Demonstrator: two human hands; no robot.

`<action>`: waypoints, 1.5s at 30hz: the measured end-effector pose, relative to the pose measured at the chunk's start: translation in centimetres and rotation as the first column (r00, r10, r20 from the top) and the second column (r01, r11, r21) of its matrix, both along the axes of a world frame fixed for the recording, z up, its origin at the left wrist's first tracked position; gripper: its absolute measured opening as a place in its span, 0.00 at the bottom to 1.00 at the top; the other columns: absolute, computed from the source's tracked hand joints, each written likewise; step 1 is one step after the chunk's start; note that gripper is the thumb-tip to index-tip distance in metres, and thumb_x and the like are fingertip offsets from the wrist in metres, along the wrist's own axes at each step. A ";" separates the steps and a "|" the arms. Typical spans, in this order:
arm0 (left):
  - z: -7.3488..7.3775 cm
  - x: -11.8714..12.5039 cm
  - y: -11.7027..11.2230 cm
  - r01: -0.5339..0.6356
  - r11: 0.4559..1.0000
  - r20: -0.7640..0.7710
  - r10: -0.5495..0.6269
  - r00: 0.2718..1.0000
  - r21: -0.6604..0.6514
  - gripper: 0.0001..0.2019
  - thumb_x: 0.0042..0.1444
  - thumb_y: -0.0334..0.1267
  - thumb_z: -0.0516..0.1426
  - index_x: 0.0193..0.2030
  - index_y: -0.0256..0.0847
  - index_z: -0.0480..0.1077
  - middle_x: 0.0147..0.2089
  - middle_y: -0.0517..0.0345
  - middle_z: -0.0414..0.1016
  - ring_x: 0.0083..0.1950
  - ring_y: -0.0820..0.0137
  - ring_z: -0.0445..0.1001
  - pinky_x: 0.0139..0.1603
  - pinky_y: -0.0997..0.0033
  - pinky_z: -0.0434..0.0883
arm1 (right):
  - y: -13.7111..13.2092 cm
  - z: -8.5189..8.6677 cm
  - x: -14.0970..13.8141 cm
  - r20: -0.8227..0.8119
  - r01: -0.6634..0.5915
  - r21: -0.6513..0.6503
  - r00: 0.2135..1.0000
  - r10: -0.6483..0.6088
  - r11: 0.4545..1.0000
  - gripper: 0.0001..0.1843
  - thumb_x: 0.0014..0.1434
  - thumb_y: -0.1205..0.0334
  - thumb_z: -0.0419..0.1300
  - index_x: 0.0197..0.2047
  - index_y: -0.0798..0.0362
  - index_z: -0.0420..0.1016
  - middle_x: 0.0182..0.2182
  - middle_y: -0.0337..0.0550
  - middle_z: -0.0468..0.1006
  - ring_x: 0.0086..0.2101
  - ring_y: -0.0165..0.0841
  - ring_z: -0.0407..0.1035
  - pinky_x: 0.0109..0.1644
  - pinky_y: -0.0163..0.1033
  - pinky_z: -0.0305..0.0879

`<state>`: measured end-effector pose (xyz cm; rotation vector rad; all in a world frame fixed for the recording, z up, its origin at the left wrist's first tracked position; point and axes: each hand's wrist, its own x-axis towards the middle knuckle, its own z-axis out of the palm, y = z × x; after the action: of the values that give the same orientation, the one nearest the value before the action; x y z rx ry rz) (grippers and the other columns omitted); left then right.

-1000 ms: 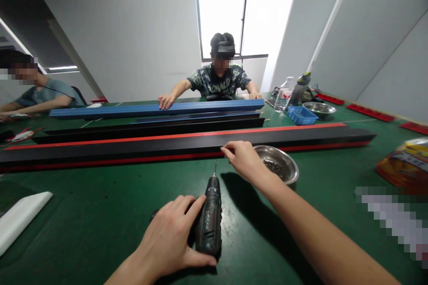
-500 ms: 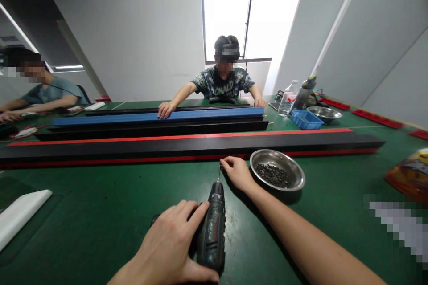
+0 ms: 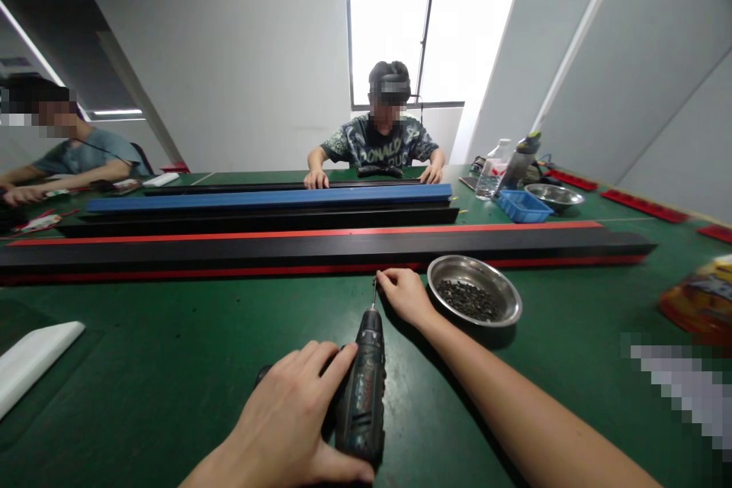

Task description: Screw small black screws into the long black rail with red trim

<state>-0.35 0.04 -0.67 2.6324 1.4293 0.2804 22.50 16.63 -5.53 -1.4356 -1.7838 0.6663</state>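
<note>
My left hand (image 3: 291, 404) is wrapped around a black cordless drill (image 3: 364, 396) that lies on its side low over the green table. Its long bit (image 3: 374, 296) points away from me, toward the long black bar with red edges (image 3: 274, 250). My right hand (image 3: 403, 291) is closed in a pinch at the bit's tip, with what looks like a small dark screw (image 3: 376, 279) between thumb and forefinger. Just right of that hand stands a steel bowl (image 3: 511, 313) holding many small dark screws (image 3: 466, 300).
Behind the bar lie a blue strip (image 3: 229, 200) and black strips (image 3: 286, 220). A co-worker (image 3: 383, 141) sits across the table, another person (image 3: 85, 156) at left. A blue basket (image 3: 523, 206), bottles (image 3: 492, 168) and a second bowl (image 3: 554, 197) stand back right. A white piece (image 3: 40, 362) lies left.
The co-worker opposite has drawn both hands inward, lifting one off the blue strip to a black strip behind it. My hands and the drill are nearly unmoved.
</note>
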 end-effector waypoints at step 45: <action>-0.1 0.8 1.7 -0.136 0.986 -0.117 0.147 0.982 0.097 0.58 0.41 0.75 0.68 0.73 0.41 0.63 0.55 0.45 0.75 0.52 0.48 0.76 0.54 0.48 0.75 | -2.7 5.7 -1.1 0.363 0.021 0.012 0.932 -0.024 1.000 0.17 0.67 0.50 0.60 0.41 0.49 0.89 0.39 0.51 0.88 0.43 0.46 0.82 0.49 0.42 0.70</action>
<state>0.49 1.78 -0.75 2.6639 1.6860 0.2029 21.41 13.96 0.22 -1.6531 -2.0415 0.3964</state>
